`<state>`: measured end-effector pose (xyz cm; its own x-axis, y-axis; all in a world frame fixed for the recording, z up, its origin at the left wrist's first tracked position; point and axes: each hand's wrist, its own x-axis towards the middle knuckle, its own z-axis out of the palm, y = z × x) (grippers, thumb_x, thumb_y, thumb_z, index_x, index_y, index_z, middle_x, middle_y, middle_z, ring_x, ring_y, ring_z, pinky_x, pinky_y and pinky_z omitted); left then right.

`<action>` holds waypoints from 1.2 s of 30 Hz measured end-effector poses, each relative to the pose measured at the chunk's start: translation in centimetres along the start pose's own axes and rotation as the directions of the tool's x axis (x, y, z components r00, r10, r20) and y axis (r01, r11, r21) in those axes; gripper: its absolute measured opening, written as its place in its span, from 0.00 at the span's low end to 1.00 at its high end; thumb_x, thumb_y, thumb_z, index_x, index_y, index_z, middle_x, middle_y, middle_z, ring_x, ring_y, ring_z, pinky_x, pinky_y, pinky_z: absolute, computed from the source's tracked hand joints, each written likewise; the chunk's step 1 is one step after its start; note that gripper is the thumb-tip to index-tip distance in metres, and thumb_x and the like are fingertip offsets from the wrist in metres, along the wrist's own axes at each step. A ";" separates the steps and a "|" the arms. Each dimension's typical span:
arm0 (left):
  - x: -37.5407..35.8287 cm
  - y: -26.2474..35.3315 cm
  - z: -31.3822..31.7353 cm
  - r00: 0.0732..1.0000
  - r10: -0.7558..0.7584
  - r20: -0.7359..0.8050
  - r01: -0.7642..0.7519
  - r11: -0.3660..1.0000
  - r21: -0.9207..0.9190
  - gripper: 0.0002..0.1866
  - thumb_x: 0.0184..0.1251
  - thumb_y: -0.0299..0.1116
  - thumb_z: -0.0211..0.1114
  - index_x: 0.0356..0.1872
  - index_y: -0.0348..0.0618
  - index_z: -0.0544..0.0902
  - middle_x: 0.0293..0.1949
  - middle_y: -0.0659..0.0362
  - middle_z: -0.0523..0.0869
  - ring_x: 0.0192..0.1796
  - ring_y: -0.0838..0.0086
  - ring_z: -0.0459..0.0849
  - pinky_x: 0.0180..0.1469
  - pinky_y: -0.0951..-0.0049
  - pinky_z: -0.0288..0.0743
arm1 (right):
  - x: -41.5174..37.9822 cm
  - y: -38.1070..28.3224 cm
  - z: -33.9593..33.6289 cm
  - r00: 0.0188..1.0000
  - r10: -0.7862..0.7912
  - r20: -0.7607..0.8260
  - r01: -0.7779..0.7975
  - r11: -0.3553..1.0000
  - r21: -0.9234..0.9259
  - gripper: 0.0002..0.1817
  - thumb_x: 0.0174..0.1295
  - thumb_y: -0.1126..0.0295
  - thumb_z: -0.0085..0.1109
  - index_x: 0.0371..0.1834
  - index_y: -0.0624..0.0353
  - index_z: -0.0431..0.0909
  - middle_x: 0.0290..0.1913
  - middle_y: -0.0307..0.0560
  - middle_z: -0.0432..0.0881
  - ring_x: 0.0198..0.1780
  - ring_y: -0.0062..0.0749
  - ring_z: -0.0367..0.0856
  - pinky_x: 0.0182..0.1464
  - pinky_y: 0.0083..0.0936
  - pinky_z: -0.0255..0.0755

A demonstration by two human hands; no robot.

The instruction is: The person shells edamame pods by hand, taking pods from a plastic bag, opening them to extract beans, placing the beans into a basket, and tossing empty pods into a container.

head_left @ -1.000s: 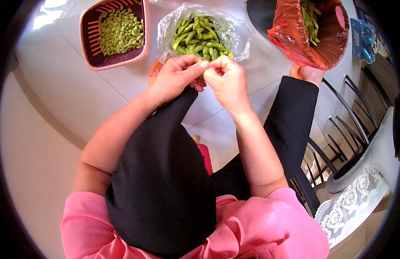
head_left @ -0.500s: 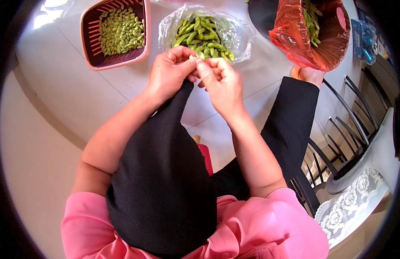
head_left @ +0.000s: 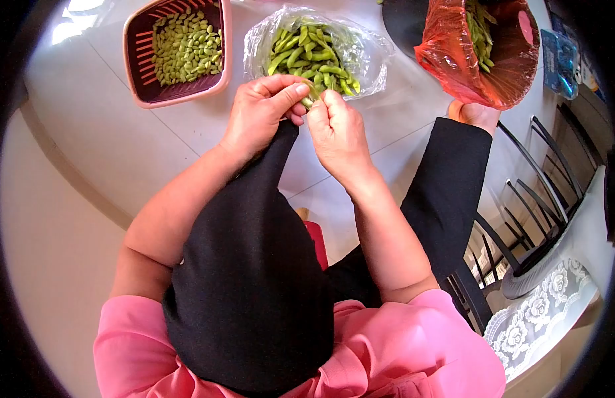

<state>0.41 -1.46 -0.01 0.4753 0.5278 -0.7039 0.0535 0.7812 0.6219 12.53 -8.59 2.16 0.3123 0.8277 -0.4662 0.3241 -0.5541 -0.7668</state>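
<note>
My left hand [head_left: 259,111] and my right hand [head_left: 338,131] meet in front of my raised knee, fingers pinched around a green bean pod [head_left: 310,98]. The pod looks split and is partly covered by my fingertips. Just beyond them a clear plastic bag [head_left: 368,50] lies open, full of green bean pods [head_left: 307,53]. To its left stands a pink-rimmed basket [head_left: 226,60] with dark slotted walls, holding many shelled green beans [head_left: 188,50].
A red plastic bag [head_left: 447,66] with pods or shells inside stands at the upper right by my foot [head_left: 478,115]. Black metal chair bars [head_left: 546,172] and a lace-patterned cloth [head_left: 539,308] are at the right. Pale floor tiles [head_left: 174,152] lie under everything.
My right hand has turned and closed its fingers more, drawing slightly lower. The pod shows more between my hands. My left hand has stayed nearly in place.
</note>
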 end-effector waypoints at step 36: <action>0.1 4.4 -7.9 0.694 0.685 -0.221 -0.363 0.598 0.715 0.14 0.58 0.22 0.49 0.39 0.37 0.82 0.40 0.58 0.84 0.44 0.76 0.79 0.50 0.78 0.69 | 1.9 -2.3 -9.2 0.661 -0.560 -0.499 0.428 0.828 -0.361 0.09 0.53 0.78 0.59 0.38 0.59 0.80 0.34 0.41 0.81 0.33 0.27 0.77 0.36 0.23 0.71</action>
<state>-6.27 4.68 -0.11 0.1723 0.9753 -0.1384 0.4874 0.0377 0.8724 20.59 -6.56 7.07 0.4710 0.8135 0.3412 0.7247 -0.1362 -0.6755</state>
